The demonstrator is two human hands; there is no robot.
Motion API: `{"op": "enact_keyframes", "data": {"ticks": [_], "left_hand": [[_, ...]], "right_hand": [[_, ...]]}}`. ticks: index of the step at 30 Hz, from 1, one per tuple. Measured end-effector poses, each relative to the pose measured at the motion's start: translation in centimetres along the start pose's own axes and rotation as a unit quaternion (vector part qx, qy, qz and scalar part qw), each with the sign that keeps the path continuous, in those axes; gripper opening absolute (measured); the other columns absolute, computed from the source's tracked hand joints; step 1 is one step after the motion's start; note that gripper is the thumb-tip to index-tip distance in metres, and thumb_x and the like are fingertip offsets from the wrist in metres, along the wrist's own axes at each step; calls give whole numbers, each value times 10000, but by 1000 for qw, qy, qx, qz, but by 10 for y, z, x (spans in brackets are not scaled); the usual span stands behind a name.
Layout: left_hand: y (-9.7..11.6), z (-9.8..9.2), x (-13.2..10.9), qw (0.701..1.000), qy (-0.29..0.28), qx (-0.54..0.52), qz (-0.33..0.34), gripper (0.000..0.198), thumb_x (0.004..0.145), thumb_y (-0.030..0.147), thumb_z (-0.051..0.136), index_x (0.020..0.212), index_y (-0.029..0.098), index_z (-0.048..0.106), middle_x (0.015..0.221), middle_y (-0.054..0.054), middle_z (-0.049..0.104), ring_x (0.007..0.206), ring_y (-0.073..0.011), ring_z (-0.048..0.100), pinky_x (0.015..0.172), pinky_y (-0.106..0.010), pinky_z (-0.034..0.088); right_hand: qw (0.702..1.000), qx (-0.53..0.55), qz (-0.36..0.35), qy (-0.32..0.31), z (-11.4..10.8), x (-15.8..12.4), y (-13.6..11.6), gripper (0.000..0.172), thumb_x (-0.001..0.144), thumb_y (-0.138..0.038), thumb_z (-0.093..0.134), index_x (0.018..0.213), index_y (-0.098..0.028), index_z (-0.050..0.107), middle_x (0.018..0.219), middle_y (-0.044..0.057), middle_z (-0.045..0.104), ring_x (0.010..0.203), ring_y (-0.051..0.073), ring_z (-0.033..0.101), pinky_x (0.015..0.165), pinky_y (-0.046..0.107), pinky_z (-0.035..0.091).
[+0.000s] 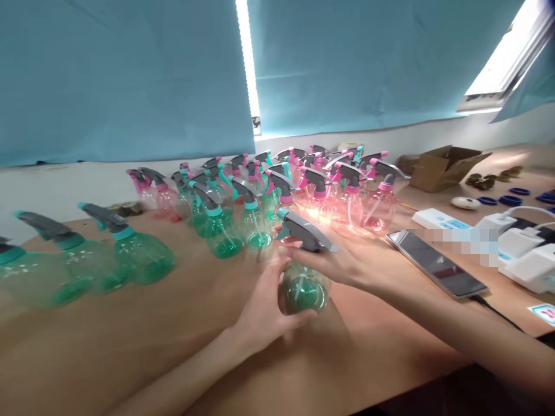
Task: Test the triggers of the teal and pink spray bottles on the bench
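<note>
Left fingers (pixel 299 319) curl round a green spray bottle (pixel 306 293) low down; right fingers (pixel 300 255) grasp its neck.

No text legible; red marking (pixel 550 315) on blue-bordered label (pixel 537 312), far right, too blurred.

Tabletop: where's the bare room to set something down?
Bare tabletop: between the leftmost green bottles and left arm; between it and right arm, nearer than the held bottle. Crowded: the back, with spray bottles; the right, around the phone.

The held bottle (pixel 306 293) is translucent green — its sprayer (pixel 307 232) grey (with a teal nozzle (pixel 282 214)).
</note>
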State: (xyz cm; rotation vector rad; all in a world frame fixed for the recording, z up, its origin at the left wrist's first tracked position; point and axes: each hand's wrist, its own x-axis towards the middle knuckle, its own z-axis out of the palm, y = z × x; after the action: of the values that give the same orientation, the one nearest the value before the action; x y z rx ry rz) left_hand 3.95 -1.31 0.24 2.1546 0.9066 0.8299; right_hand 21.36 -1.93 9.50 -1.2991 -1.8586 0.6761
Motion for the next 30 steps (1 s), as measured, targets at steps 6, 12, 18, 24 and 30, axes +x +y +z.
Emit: {"op": "enact_keyframes", "data": {"ticks": [6, 12, 18, 24, 30], "left_hand": [[-14, -8, 0, 997, -14, 68, -28, 915, 705, 492, 797, 1437, 280, 291, 1362, -131, 488, 1242, -387, 471, 985, -564, 423], [-21, -21, -6, 982, -39, 184, -17, 781, 786, 480, 727, 1417, 270, 318, 1363, -125, 480, 1239, -366, 457, 1002, -548, 403], [-24, -18, -7, 972, -59, 228, -2, 768, 803, 499, 702, 1413, 233, 318, 1403, -144, 442, 1285, -369, 403, 1023, -540, 383], [-20, -17, -7, 967, -65, 246, 4, 751, 816, 436, 702, 1416, 188, 324, 1426, -170, 407, 1308, -360, 375, 1046, -540, 358], [-20, -15, -7, 961, -78, 265, -3, 728, 813, 431, 695, 1424, 223, 360, 1428, -149, 417, 1314, -373, 367, 1058, -577, 324]], "right_hand": [[994, 78, -78, 0, 16, 17, 26, 318, 743, -138, 469, 996, -244, 628, 743, -13, 583, 681, 143, 553, 596, 272, 486], [991, 99, -86, -8, 11, 26, 26, 441, 647, -108, 439, 1015, -248, 637, 606, -53, 475, 548, 121, 459, 525, 266, 447], [981, 169, -91, -40, 9, 29, 27, 417, 671, -113, 437, 1032, -232, 608, 995, 19, 677, 884, 170, 637, 836, 360, 518], [971, 217, -87, -48, 12, 30, 30, 367, 649, -109, 463, 982, -217, 572, 931, 30, 653, 718, 155, 614, 683, 341, 525], [975, 202, -88, -39, 8, 28, 22, 174, 621, -95, 460, 738, -222, 480, 517, -95, 358, 433, 67, 325, 413, 217, 310]]}}
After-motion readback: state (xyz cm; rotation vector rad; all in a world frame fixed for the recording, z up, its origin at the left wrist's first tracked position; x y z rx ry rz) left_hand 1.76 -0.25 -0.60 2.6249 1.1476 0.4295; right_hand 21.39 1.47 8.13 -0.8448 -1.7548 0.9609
